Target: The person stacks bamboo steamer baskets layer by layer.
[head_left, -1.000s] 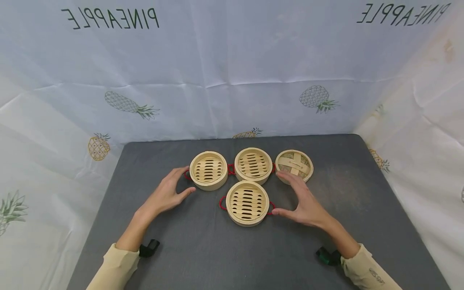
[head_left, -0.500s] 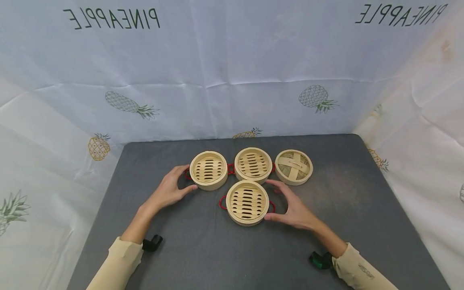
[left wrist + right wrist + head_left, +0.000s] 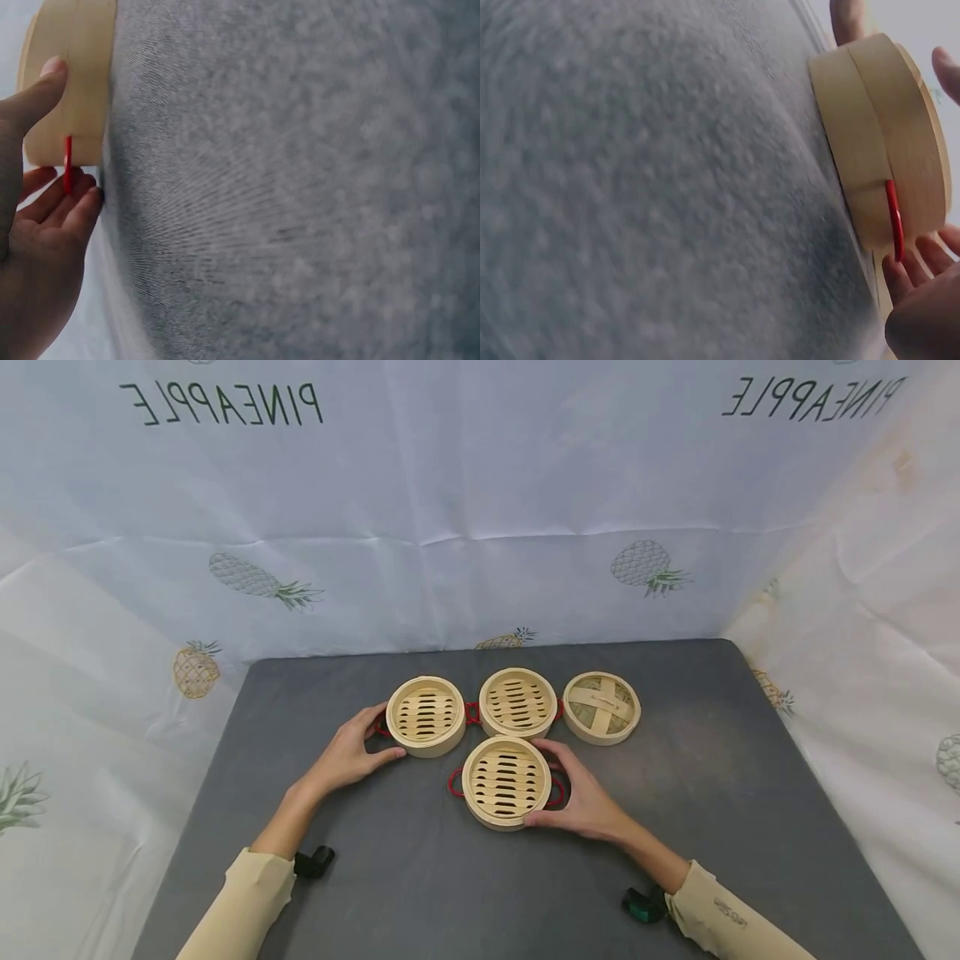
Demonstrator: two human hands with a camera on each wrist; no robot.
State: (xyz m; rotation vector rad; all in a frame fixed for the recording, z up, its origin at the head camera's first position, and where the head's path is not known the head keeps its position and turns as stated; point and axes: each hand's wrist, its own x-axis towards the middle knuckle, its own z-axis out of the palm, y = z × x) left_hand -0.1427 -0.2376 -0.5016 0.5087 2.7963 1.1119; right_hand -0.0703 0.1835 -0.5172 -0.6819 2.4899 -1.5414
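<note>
Several round bamboo steamer pieces lie on the dark table. My left hand (image 3: 348, 756) holds the left steamer basket (image 3: 425, 714) at its side, thumb over the near wall. In the left wrist view its fingers curl by the red handle (image 3: 68, 161). My right hand (image 3: 581, 797) spans the right side of the front steamer basket (image 3: 506, 781), thumb over the near rim and fingers toward the far side. The right wrist view shows a gap between the thumb (image 3: 946, 71) and this basket, with fingertips close below its red handle (image 3: 895, 217).
Behind the front basket stands another slatted steamer basket (image 3: 517, 702). A woven steamer lid (image 3: 602, 706) sits to its right. The grey cloth-covered table (image 3: 450, 893) meets a pineapple-print curtain (image 3: 435, 585) at the back.
My right hand has moved left from beside the lid to the front basket's right side. My left hand stays at the left basket.
</note>
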